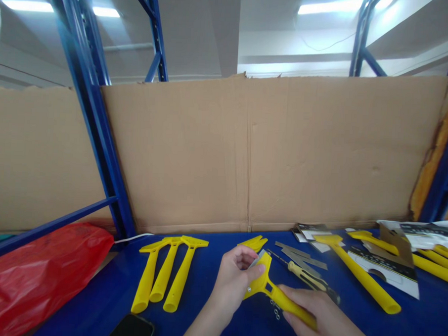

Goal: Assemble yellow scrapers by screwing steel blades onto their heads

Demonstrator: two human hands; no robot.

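Note:
My right hand [314, 310] is wrapped round the handle of a yellow scraper [268, 288], its wide head pointing up and left. My left hand [234, 275] is closed at that head, thumb and fingers pinching a thin metal blade [258, 259] along its edge. A small shiny screw or nut [249, 289] shows on the head. Just beyond lie yellow plastic pieces [256, 242], several loose flat blades [305, 257] and a screwdriver [304, 275] with a pale handle. Small metal nuts [277, 314] are scattered on the blue tabletop [202, 330] below the scraper.
Three yellow scrapers [178, 285] lie side by side at left, above a black phone [133, 328]. A red plastic bag [52, 274] fills the far left. More scrapers [367, 278] and printed card packaging [390, 272] lie at right. A cardboard wall [195, 152] stands behind, between blue rack posts [96, 118].

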